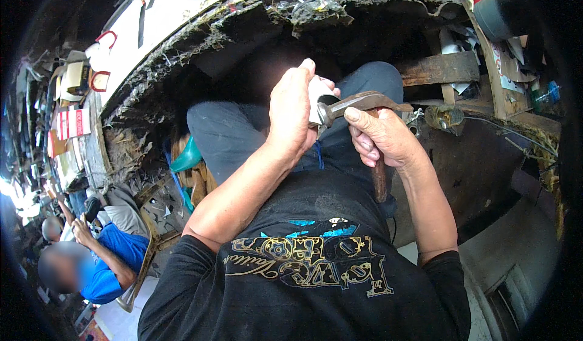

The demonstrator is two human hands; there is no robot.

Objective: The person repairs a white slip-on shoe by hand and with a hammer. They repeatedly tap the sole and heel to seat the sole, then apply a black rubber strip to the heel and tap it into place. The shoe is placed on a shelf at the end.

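Observation:
My left hand point(290, 107) is closed around a small white piece point(316, 101) held over my lap. Most of that piece is hidden by the palm and fingers, so its kind cannot be told. In my right hand point(388, 137) is a hammer point(363, 101), gripped near its head with the thumb laid along the metal. The wooden handle points down toward my shirt. Its round striking face is against or very near the white piece; contact cannot be told for sure. The worn, narrow end of the head points right.
A white-topped bench point(164, 28) with a ragged, crusted edge curves ahead of my knees. On the right are a wooden plank point(440, 69) and a grey bucket point(501, 16). A green shoe-like thing point(187, 154) lies by my left leg. Farther left sits a person in a blue shirt point(121, 250).

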